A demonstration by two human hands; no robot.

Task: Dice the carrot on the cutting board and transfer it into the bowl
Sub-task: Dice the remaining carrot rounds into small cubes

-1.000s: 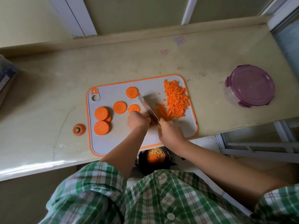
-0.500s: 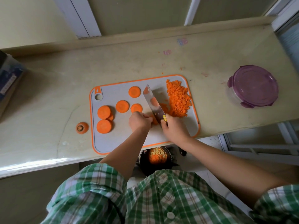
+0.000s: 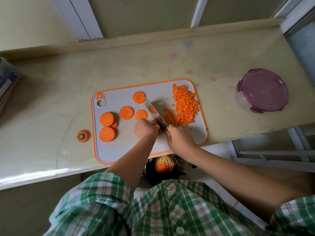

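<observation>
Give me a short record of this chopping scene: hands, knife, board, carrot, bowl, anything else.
left hand: fingers curled on the board beside the blade; what it holds is hidden
right hand: grips the knife handle
knife: blade angled across the board's middle
board: grey, orange rim, on the counter
rounds: uncut, on the board's left half
strips: right of the blade
dice: piled at the board's right edge
bowl: dark, below the counter edge, holding diced bits
carrot top: on the counter, left of the board
container: purple lid, far right

A pale stone counter [image 3: 153, 65] carries a grey cutting board [image 3: 119, 143] with an orange rim. Just left of the board lies a carrot top [image 3: 83, 136]. Well to the board's right sits a purple-lidded container [image 3: 263, 90].
</observation>
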